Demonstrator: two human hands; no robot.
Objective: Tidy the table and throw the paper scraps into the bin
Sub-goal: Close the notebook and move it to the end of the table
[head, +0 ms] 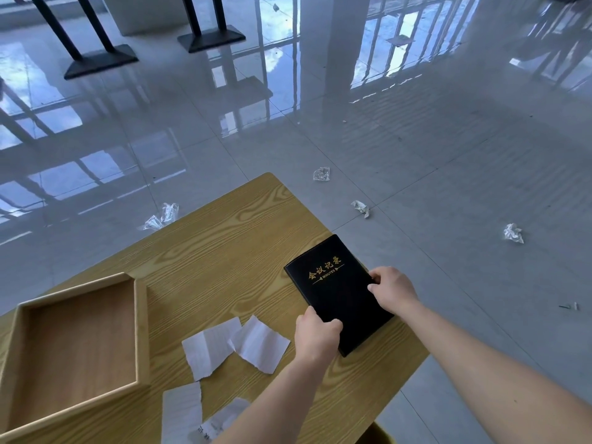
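A black notebook [333, 283] with gold lettering lies closed near the right edge of the wooden table [224, 245]. My left hand [315, 336] grips its near left corner. My right hand [392, 290] holds its right edge, fingers curled over the cover. Torn white paper scraps [237, 344] lie flat on the table left of my left hand, and more scraps [182, 411] lie nearer the front edge. An empty wooden tray [141, 328] sits at the left. A yellow rim [379, 435], possibly the bin, peeks out at the bottom under my right arm.
Crumpled paper balls lie on the glossy tiled floor: one [321, 173] beyond the table corner, one [361, 208] to its right, one [513, 233] far right, and clear wrappers [161, 216] left of the table. Black stand bases [101, 60] are at the far back.
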